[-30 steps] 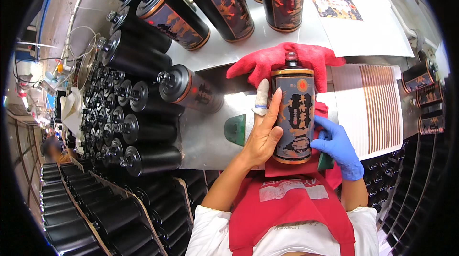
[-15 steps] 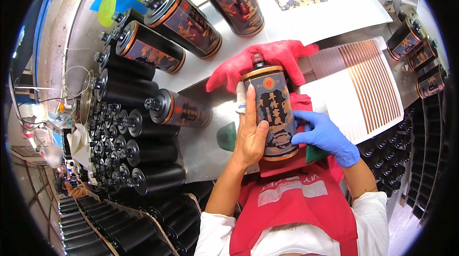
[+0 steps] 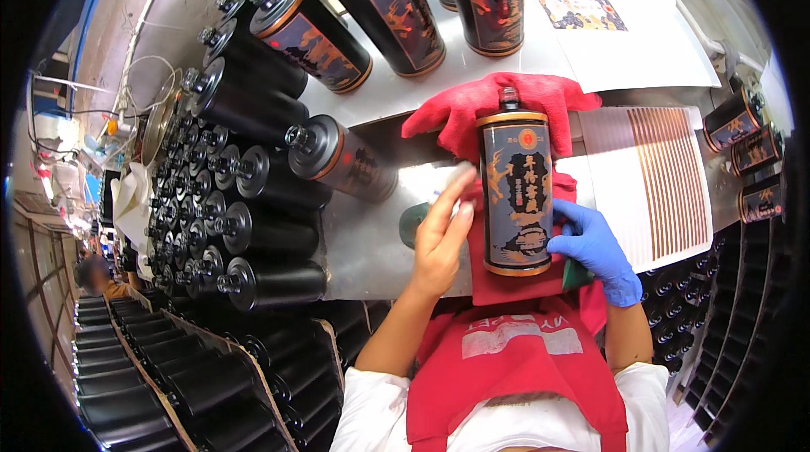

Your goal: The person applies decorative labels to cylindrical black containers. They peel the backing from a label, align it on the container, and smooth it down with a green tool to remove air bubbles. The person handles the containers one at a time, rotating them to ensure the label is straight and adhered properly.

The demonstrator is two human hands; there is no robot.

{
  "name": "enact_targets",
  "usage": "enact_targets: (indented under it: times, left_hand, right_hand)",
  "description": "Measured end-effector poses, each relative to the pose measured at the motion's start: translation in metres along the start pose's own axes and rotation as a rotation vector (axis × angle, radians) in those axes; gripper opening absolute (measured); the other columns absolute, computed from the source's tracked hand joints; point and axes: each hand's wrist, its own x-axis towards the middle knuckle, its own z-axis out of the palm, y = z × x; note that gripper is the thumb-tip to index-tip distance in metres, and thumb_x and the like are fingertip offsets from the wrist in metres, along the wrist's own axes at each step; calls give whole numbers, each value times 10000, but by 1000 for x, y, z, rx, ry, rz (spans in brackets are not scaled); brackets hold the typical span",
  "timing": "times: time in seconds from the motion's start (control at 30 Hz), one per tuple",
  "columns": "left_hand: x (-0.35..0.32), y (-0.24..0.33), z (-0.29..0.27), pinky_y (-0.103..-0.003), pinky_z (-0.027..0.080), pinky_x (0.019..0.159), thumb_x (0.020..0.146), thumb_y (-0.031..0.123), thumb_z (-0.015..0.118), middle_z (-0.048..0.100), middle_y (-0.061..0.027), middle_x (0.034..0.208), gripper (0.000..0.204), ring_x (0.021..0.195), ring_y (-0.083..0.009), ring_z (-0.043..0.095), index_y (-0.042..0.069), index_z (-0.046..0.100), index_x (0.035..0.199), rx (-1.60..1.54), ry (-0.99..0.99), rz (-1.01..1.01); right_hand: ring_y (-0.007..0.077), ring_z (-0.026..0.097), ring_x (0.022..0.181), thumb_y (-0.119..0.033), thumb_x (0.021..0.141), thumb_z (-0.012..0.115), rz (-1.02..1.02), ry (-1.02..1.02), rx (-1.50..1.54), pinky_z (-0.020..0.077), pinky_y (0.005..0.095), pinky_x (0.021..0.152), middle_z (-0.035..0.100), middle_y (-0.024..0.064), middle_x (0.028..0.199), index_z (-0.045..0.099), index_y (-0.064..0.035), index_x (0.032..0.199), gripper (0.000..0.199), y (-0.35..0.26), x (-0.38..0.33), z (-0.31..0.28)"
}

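Note:
A black bottle point(image 3: 516, 194) with a grey-and-copper decorated label and copper-coloured bands lies in front of me, its neck pointing away. Beneath it spreads a red cloth point(image 3: 439, 113), rumpled around the neck. My right hand point(image 3: 596, 251), in a blue glove, grips the bottle's lower right side with thumb and fingers. Bare and a little blurred, my left hand point(image 3: 440, 241) is just left of the bottle, apart from it, with fingers outstretched and nothing in them. A dark green piece point(image 3: 413, 226) is partly hidden behind that hand; another green piece point(image 3: 576, 275) shows below the glove.
Labelled bottles point(image 3: 384, 13) stand along the far side, and one more point(image 3: 342, 156) stands left. Plain black bottles point(image 3: 270, 224) crowd the left. A sheet with copper-coloured strips point(image 3: 650, 182) and a white sheet with a patterned print point(image 3: 582, 9) lie right and far right. Several labelled bottles point(image 3: 732, 127) stand rightmost.
My left hand has let go of the bottle and drawn away to its left. The bottle has tipped straighter on the red cloth, with my right hand still on it. The whole view has shifted.

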Motion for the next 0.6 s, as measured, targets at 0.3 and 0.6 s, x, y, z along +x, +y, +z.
enact_targets:
  times: [0.3, 0.6]
  left_hand:
    - [-23, -14, -24, -320, 473, 953, 732, -81, 717, 528, -100, 1226, 596, 1104, -188, 542, 8, 472, 1268, -315, -47, -355]
    - [-13, -13, -26, -309, 496, 911, 681, -97, 752, 504, -85, 1152, 656, 1054, -179, 548, 50, 429, 1232, -261, -136, -349]
  right_hand:
    - [1, 413, 563, 2, 644, 720, -3, 17, 26, 357, 160, 501, 627, 9, 971, 562, 17, 1247, 623, 6, 4, -1]
    - [2, 403, 556, 12, 631, 716, 25, 20, 28, 358, 165, 502, 625, 5, 955, 558, 25, 1249, 638, 4, 5, -1]
